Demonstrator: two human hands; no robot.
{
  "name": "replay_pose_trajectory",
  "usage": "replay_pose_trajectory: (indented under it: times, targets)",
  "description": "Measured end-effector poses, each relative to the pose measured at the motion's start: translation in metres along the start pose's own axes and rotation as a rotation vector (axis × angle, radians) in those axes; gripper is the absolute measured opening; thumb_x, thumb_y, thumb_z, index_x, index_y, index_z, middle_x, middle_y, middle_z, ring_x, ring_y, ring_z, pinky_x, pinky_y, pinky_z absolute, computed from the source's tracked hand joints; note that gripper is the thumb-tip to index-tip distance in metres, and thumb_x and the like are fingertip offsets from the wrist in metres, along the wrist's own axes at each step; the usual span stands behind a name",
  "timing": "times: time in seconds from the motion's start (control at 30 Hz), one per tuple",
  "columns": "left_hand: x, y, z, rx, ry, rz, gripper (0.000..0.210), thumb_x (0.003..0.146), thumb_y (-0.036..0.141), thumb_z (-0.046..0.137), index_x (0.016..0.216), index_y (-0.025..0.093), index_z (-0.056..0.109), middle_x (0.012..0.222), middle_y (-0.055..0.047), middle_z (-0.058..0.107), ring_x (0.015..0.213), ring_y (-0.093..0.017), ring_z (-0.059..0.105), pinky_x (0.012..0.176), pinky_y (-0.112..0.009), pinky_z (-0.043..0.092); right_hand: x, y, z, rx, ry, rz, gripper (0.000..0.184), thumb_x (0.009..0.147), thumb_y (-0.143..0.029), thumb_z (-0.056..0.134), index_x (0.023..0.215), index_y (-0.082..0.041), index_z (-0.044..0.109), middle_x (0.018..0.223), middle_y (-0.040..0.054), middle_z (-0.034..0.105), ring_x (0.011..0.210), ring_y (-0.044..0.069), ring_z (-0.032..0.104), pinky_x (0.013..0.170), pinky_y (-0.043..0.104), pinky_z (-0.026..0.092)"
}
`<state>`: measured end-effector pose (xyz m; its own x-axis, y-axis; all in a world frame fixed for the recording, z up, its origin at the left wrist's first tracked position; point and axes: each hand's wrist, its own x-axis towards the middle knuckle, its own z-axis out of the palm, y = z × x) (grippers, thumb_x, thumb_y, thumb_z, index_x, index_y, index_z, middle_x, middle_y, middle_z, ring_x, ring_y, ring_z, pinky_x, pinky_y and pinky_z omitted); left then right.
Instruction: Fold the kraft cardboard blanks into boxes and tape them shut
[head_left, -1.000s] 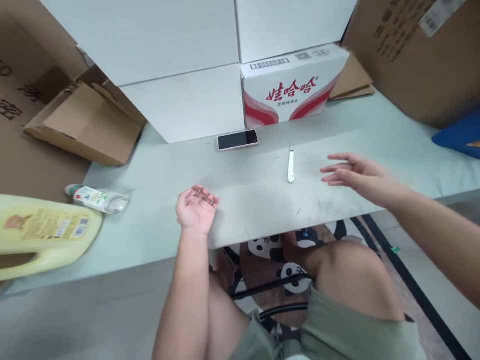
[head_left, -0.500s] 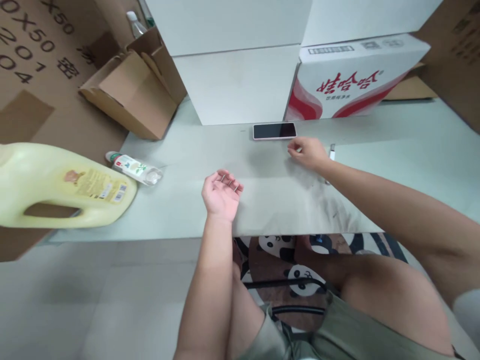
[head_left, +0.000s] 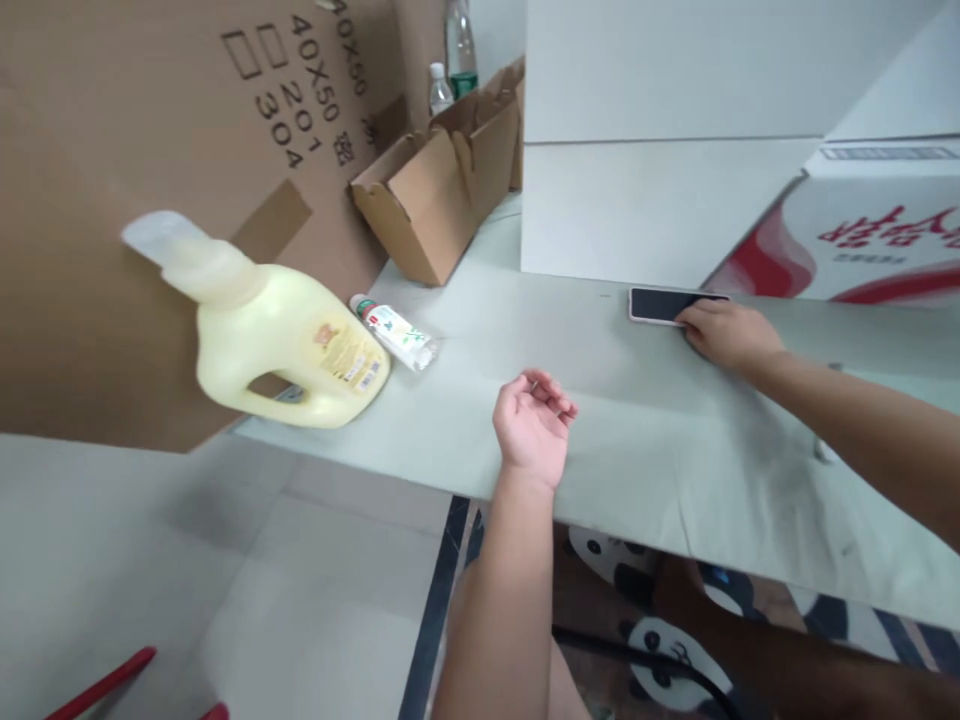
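Note:
My right hand (head_left: 726,332) is at the dark-screened smartphone (head_left: 654,305), which lies flat at the foot of the white boxes. Its bent fingers close over the phone's right end and near edge and cover part of the screen. My left hand (head_left: 534,425) rests palm up over the pale tabletop (head_left: 472,430), with loosely curled fingers and nothing in it. Left of it lies a small clear bottle (head_left: 396,335) with a white and green label. A big pale yellow jug (head_left: 300,335) with a handle leans at the table's left edge.
White boxes (head_left: 637,210) and a red-and-white carton (head_left: 862,245) line the back. An opened brown box (head_left: 442,190) stands back left, by a large cardboard panel (head_left: 247,120). A small whitish object (head_left: 825,452) lies partly behind my right forearm.
The view has swung left, so things appear farther right. My right hand has moved from just in front of the phone onto its right end. My left hand keeps its palm-up pose.

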<state>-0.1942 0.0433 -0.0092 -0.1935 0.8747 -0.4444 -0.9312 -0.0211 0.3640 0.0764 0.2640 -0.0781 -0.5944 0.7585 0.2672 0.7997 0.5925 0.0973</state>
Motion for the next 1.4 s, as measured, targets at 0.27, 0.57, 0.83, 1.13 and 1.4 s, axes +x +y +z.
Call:
replay_pose_trajectory:
  times: [0.27,0.57,0.83,1.13,1.4]
  targets:
    - [-0.006,0.028,-0.016,-0.143,0.014,0.056,0.018,0.081,0.029,0.051,0.070,0.017,0.059,0.064,0.001,0.049,0.053,-0.010,0.047,0.060,-0.026,0.043,0.032,-0.040,-0.020,-0.042,0.088,-0.119,0.028,0.088,-0.042,0.041,0.087,-0.031,0.067,0.087,0.0126,0.072,0.080,0.033,0.065,0.066,0.048,0.049]
    - [-0.007,0.041,-0.025,-0.413,-0.017,0.104,0.021,0.083,0.034,0.050,0.073,0.018,0.058,0.065,0.002,0.045,0.053,-0.010,0.044,0.061,-0.028,0.041,0.228,-0.285,-0.073,0.183,0.029,-0.268,0.053,0.088,-0.021,0.048,0.141,-0.032,0.051,0.162,0.0073,0.037,0.108,0.030,0.066,0.081,0.047,0.058]
    - [0.002,0.043,-0.028,-0.384,0.003,0.109,0.016,0.080,0.033,0.053,0.073,0.019,0.056,0.066,0.002,0.041,0.055,-0.011,0.039,0.064,-0.029,0.038,0.324,-0.331,-0.069,0.295,0.218,-0.288,0.050,0.087,-0.062,0.058,0.087,-0.013,0.068,0.103,0.0108,0.060,0.095,0.032,0.069,0.087,0.056,0.056]
    - [0.003,0.026,-0.021,-0.145,0.099,0.359,0.029,0.085,0.042,0.044,0.065,0.021,0.049,0.060,0.002,0.035,0.053,-0.013,0.035,0.059,-0.028,0.033,0.163,-0.261,-0.128,0.271,0.229,-0.238,0.032,0.095,-0.037,0.045,0.088,-0.018,0.070,0.108,0.0109,0.068,0.084,0.025,0.066,0.072,0.040,0.052]
    - [0.003,0.007,-0.013,0.257,0.204,0.847,0.027,0.091,0.040,0.042,0.085,0.025,0.064,0.093,-0.002,0.061,0.094,-0.016,0.059,0.080,-0.025,0.043,-0.067,-0.147,-0.168,0.341,0.718,0.054,0.027,0.091,-0.032,0.049,0.064,-0.027,0.046,0.078,0.0069,0.071,0.071,0.028,0.067,0.072,0.050,0.050]
